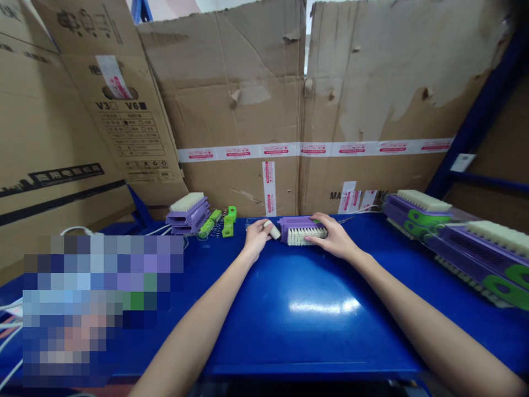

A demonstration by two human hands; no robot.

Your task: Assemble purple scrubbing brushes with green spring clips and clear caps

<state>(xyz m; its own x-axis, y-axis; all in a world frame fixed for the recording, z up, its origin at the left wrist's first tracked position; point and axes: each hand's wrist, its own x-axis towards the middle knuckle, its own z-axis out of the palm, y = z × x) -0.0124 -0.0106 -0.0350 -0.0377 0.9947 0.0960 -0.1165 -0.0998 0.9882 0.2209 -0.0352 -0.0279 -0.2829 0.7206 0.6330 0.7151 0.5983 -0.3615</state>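
Note:
At the far middle of the blue table, my right hand (335,236) is closed around the right end of a purple brush (298,223), whose pale bristles face toward me. A bit of green shows on the brush by my fingers. My left hand (257,240) pinches a small off-white block (271,230) just beside the brush's left end. Whether the block touches the brush, I cannot tell. Left of my left hand lie several green plastic parts (228,226) and some thin metal springs (215,227).
A stack of purple brush bodies (188,216) stands at the back left. More purple brushes with green parts (417,212) line the right side. Cardboard sheets (248,110) wall off the back of the blue table (289,342). White cables and a blurred-out patch occupy the left.

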